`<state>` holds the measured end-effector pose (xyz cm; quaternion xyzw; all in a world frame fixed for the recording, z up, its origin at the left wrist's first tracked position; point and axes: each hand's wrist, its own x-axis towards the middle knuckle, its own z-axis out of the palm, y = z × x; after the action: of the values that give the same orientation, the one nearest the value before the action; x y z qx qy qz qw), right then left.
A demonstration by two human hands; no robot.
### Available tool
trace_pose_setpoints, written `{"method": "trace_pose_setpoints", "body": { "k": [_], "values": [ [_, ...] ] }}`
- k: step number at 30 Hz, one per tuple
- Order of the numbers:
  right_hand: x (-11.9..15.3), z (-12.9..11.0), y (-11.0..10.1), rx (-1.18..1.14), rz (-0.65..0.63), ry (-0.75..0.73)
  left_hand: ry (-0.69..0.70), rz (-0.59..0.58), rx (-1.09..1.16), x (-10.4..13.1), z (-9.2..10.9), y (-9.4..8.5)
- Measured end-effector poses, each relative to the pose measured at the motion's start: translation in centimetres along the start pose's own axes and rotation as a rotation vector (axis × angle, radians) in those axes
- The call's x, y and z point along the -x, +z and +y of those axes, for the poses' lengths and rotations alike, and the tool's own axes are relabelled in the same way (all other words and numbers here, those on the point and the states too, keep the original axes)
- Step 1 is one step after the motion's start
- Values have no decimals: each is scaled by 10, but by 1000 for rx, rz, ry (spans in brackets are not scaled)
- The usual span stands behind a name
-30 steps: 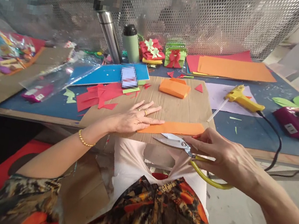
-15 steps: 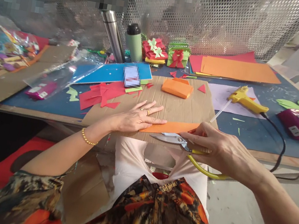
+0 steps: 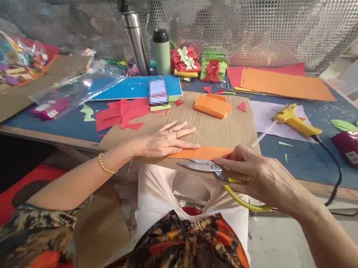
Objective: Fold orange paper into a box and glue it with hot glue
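Note:
An orange paper strip (image 3: 205,152) lies along the front edge of a cardboard sheet (image 3: 150,140). My left hand (image 3: 167,139) rests on the cardboard with fingers spread, its fingertips on the strip's left part. In my right hand (image 3: 247,166) are yellow-handled scissors (image 3: 213,167), their blades slightly apart and pointing left along the strip's near edge. The right fingers also cover the strip's right end. Farther back on the cardboard sit a folded orange paper piece (image 3: 213,106) and a small red triangle (image 3: 242,106).
A yellow glue gun (image 3: 296,120) lies on lilac paper at right, its cord running off the front edge. Behind are a steel flask (image 3: 136,40), a green bottle (image 3: 161,51) and orange sheets (image 3: 286,84). Red scraps (image 3: 122,115) and a blue folder (image 3: 121,88) lie left.
My right hand and the scissors have shifted slightly left along the strip. My left hand has stayed in place.

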<state>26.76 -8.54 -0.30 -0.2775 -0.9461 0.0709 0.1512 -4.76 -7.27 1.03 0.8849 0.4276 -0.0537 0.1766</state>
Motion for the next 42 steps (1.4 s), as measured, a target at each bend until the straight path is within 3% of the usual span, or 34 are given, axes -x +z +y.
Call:
{"method": "trace_pose_setpoints", "body": {
  "k": [21,34,42],
  "values": [
    [1,-2,1,-21,-29,9,31,21,3,-1,-8,6],
    [-11,-13,-6,-55,-107,64,39,28,-13,5,-8,5],
    [-23,-18,-2,-19,-62,28,59,69,6,4,-17,8]
  ]
}}
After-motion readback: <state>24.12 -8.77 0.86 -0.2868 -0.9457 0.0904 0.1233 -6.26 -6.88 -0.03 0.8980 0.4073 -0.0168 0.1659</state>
